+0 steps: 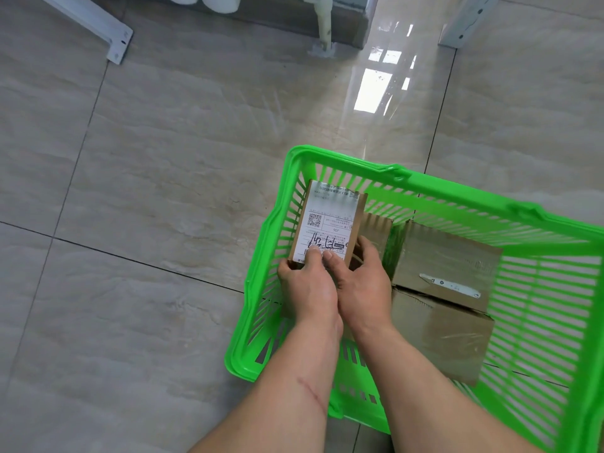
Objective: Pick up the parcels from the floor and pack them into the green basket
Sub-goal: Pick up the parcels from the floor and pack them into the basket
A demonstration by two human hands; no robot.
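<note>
The green basket (457,197) stands on the tiled floor at the lower right. Over its left end I hold a small cardboard parcel (330,217) with a white shipping label facing up. My left hand (309,286) grips its near left corner, thumb on the label. My right hand (362,286) grips its near right edge. Inside the basket lie a brown parcel (447,259) with a white strip of tape, a larger brown parcel (451,335) nearer to me, and a further cardboard piece (376,230) beside the held parcel.
Glossy beige floor tiles (163,191) spread to the left and beyond the basket. A white metal bracket foot (111,40) sits at the far left, another (464,24) at the far right. A dark base with a white pipe (323,27) runs along the top.
</note>
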